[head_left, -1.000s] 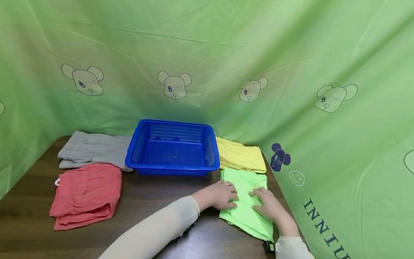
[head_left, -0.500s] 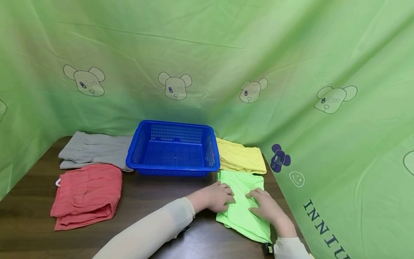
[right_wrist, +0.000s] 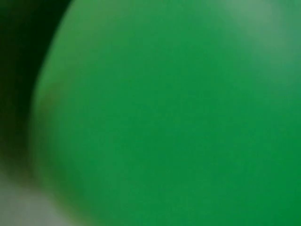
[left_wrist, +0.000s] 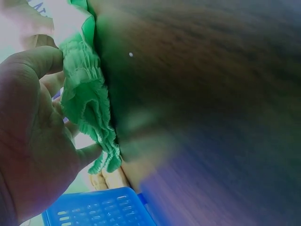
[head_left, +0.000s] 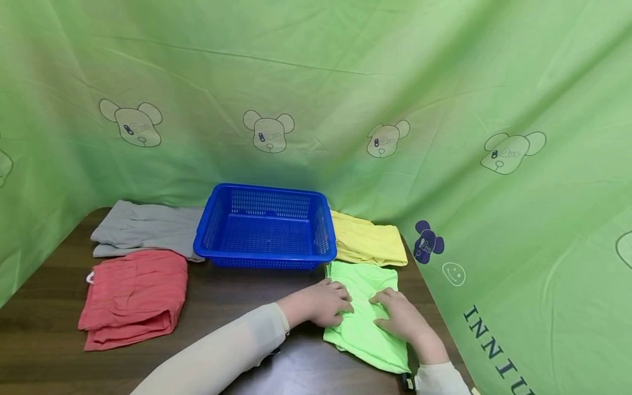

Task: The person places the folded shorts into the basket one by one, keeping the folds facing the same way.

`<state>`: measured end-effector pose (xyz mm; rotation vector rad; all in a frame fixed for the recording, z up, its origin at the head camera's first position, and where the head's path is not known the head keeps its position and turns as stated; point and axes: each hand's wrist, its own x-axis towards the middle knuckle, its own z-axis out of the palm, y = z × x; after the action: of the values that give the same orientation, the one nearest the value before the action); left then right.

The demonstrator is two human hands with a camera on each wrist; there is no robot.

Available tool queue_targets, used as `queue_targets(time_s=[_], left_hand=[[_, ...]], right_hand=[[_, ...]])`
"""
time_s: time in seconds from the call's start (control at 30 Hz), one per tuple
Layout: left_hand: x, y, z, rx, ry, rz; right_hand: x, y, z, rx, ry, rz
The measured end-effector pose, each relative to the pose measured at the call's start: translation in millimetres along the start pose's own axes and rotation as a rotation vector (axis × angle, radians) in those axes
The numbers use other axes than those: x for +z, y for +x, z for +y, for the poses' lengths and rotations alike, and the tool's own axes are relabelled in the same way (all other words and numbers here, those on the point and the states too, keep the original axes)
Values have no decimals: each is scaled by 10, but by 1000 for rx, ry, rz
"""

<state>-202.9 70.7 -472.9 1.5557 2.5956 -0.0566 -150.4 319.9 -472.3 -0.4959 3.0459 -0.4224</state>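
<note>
A folded pair of bright green shorts [head_left: 359, 329] lies at the right of the table. My left hand [head_left: 323, 303] rests along its left edge, fingers on the cloth. Near the middle and right side of the shorts, my right hand [head_left: 404, 318] lies on top with fingers spread. In the left wrist view, the gathered elastic waistband [left_wrist: 87, 80] faces the camera, and the thumb and fingers of my left hand [left_wrist: 33, 127] touch it without curling round. Blurred green fabric [right_wrist: 178, 117] fills most of the right wrist view; the right fingers are hidden there.
A blue plastic basket [head_left: 266, 257] stands at the back centre. Folded yellow cloth [head_left: 372, 241] lies right of it, behind the green shorts. Folded grey cloth [head_left: 148, 227] and red shorts [head_left: 133, 296] lie at left. A green printed curtain [head_left: 316, 71] borders the table.
Both hands have slid left together and slightly nearer, and the green shorts have moved with them. The basket and the other folded clothes stay in place.
</note>
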Motion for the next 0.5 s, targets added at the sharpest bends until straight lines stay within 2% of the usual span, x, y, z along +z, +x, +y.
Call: queue_targets(time_s=[0.3,0.5], left_hand=[[28,-100,-25,-2,-1,-10],[33,-178,-21,-12,1,-6]], right_hand=[[29,29,-68,-50,-46,3],[43,42,-128,-49,-60,-5]])
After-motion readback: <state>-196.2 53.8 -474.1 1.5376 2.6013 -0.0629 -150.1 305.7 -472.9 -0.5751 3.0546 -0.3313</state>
